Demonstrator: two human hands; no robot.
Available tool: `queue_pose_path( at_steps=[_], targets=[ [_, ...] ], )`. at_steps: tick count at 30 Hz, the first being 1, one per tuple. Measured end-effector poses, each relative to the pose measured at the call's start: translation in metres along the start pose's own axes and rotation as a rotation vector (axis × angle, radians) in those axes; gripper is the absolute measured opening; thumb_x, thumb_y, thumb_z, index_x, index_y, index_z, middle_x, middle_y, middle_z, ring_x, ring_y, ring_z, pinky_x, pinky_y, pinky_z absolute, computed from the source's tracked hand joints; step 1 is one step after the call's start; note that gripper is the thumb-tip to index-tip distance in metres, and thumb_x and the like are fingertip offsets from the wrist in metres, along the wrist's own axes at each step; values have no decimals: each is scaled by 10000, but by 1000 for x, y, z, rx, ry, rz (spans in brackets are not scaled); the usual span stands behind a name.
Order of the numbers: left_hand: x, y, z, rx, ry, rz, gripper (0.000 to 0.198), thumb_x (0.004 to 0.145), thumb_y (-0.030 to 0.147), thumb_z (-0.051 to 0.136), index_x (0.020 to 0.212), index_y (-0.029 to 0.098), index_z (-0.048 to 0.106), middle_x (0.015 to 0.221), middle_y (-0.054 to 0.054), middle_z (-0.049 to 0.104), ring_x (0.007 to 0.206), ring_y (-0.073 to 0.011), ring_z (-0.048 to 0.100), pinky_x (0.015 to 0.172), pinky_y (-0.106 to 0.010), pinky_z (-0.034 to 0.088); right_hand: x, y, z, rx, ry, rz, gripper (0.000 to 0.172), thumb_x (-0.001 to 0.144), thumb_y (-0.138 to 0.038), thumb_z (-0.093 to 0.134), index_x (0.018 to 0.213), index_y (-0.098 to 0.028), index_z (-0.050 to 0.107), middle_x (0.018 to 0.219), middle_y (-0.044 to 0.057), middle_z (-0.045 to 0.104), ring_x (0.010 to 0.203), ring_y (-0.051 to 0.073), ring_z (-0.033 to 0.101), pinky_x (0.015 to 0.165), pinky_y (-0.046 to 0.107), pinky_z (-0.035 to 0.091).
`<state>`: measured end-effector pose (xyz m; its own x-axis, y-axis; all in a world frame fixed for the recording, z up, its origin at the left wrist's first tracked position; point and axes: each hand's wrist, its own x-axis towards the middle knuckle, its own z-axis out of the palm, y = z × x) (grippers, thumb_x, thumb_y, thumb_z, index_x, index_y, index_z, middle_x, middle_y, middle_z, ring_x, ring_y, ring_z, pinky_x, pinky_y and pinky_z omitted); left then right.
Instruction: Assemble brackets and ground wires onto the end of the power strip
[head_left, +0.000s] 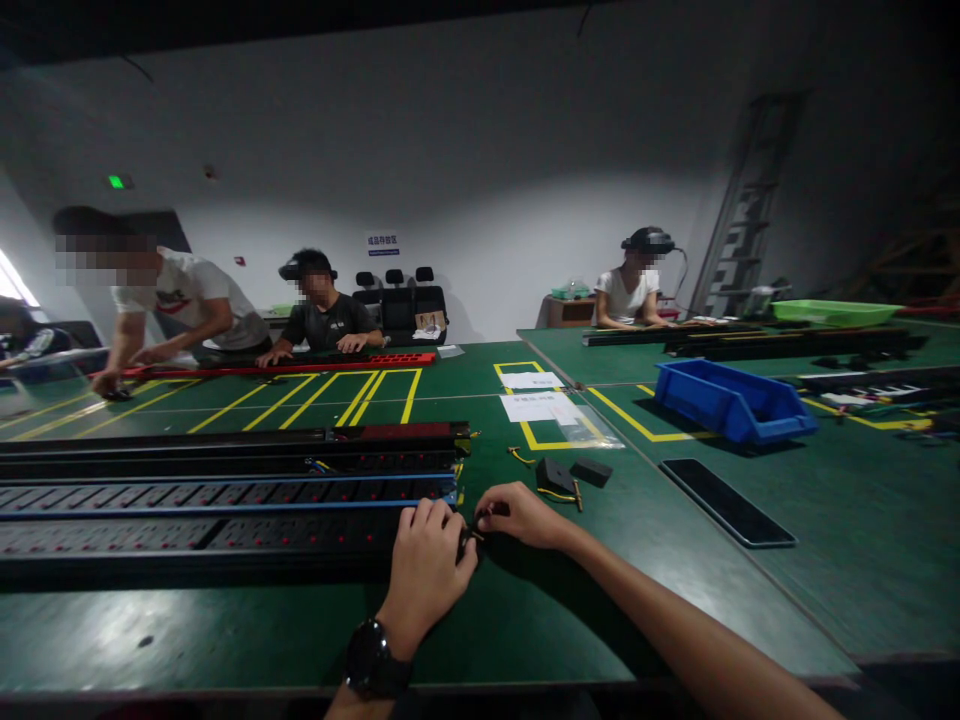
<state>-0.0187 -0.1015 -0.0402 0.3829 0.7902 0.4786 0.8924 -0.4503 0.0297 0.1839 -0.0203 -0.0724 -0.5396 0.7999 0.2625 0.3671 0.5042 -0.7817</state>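
My left hand (431, 560), a watch (367, 655) on its wrist, curls over the right end of the nearest black power strip (300, 540). Just right of that end, my right hand (521, 515) pinches a small dark piece whose kind I cannot make out. The fingertips of both hands almost meet there. Behind lies a blue-edged power strip (225, 493), with more dark strips beyond it. Two black blocks, one a small box (555, 475) and one a flat cover (591, 472), rest past my right hand beside a short yellow wire (556, 495).
A phone (727, 502) and a blue bin (731, 405) are to the right on the green table (600, 590). Paper sheets (538, 407) lie near yellow tape lines. Several people work across the table, by a red strip (405, 361) and a green tray (836, 313).
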Motion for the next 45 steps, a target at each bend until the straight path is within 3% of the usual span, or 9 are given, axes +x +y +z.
queue_pose_path(
  at_steps=[45],
  targets=[
    [1, 0, 0, -15, -29, -18, 164, 914, 279, 549, 890, 195, 687, 972, -64, 642, 982, -248, 535, 845, -420, 391, -1, -3, -2, -21, -34, -18, 178, 839, -307, 699, 916, -160, 763, 747, 0, 675, 671, 130, 569, 616, 226, 397]
  ],
)
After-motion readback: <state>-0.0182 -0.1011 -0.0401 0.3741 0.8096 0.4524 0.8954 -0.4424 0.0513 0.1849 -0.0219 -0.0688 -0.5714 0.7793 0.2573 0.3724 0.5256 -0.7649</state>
